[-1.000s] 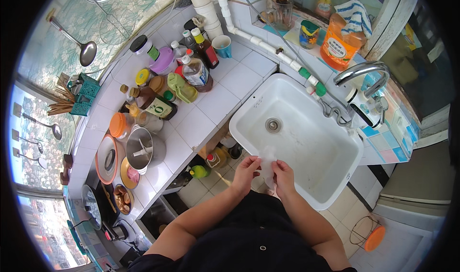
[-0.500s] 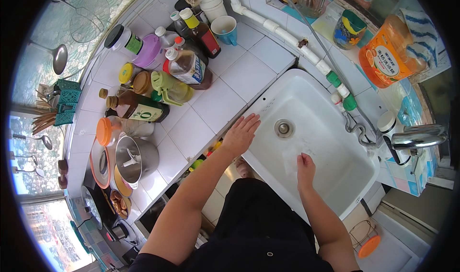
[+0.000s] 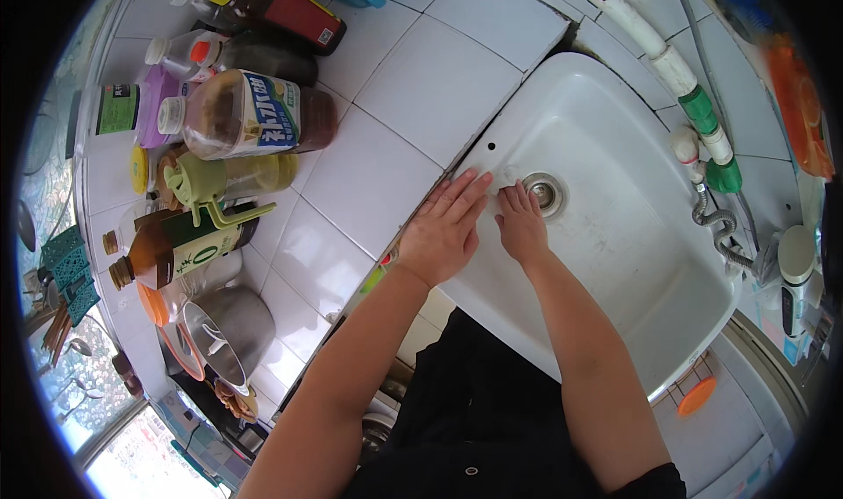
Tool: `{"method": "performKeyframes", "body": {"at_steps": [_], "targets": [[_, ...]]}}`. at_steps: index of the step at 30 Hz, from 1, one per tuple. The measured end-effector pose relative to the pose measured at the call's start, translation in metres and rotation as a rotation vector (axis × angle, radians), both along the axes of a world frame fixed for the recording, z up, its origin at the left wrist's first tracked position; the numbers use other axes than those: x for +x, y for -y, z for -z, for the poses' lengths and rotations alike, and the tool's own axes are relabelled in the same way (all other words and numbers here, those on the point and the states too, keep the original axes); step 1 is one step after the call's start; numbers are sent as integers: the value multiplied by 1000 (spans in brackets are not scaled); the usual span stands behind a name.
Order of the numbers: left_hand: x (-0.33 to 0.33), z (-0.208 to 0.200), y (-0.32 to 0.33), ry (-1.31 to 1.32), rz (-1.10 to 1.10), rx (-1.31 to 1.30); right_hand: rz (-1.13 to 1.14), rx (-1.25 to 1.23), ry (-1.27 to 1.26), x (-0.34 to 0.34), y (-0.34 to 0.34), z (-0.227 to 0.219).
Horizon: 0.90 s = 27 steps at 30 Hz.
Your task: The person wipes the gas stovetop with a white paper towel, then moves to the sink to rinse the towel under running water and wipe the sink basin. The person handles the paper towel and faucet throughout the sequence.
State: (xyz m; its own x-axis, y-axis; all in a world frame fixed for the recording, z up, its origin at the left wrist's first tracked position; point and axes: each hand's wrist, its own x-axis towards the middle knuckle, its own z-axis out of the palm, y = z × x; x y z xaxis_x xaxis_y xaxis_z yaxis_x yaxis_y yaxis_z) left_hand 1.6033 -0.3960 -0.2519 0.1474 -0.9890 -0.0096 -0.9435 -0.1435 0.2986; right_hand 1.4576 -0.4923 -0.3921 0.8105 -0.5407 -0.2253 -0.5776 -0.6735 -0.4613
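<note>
Black cloth nearest: the person's top (image 3: pixel 492 411), a button showing on it. Bare forearms reach forward on either side of it.

Left hand (image 3: pixel 439 237): palm down, fingers stretched out and slightly parted, over the rim where sink meets counter; no object visible under it. Right hand (image 3: pixel 522 227): inside the basin, fingers straight and close together, tips toward the drain (image 3: pixel 544 194). Cannot tell whether it pinches anything; thumb poorly shown.

Whitish see-through film (image 3: pixel 507 177): crumpled, small, faint, just beyond the right fingertips, between the left fingertips and the drain. Contact with the fingers unclear.

Change noted: half a second ago the right hand pinched the film over mid-basin, well apart from the left; now the two hands lie side by side and the film is near the drain. Work has therefore shifted to that end of the white sink (image 3: pixel 632 297). A second ago both hands pinched the film at the sink's front edge. View has also come in closer over the basin.

Farther left: tiled counter (image 3: pixel 378 187), steel pot (image 3: pixel 241 319), bottle with a blue-and-white label (image 3: pixel 215 117), green-topped jug (image 3: pixel 198 183). Farther right: coiled metal hose (image 3: pixel 727 227); beyond the sink, white pipe (image 3: pixel 663 55) with green joints.
</note>
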Motion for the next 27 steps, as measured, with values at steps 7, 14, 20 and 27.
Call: {"method": "performKeyframes", "body": {"at_steps": [7, 14, 20, 27], "targets": [[3, 4, 0, -87, -37, -59, -224, 0, -181, 3, -24, 3], [2, 5, 2, -90, -36, -88, -901, 84, -229, -25, 18, -22], [0, 5, 1, -104, -43, -61, -914, 61, -303, -46, 19, -36], [1, 9, 2, -82, -32, -68, -596, 209, -184, -2, 3, -19]]}}
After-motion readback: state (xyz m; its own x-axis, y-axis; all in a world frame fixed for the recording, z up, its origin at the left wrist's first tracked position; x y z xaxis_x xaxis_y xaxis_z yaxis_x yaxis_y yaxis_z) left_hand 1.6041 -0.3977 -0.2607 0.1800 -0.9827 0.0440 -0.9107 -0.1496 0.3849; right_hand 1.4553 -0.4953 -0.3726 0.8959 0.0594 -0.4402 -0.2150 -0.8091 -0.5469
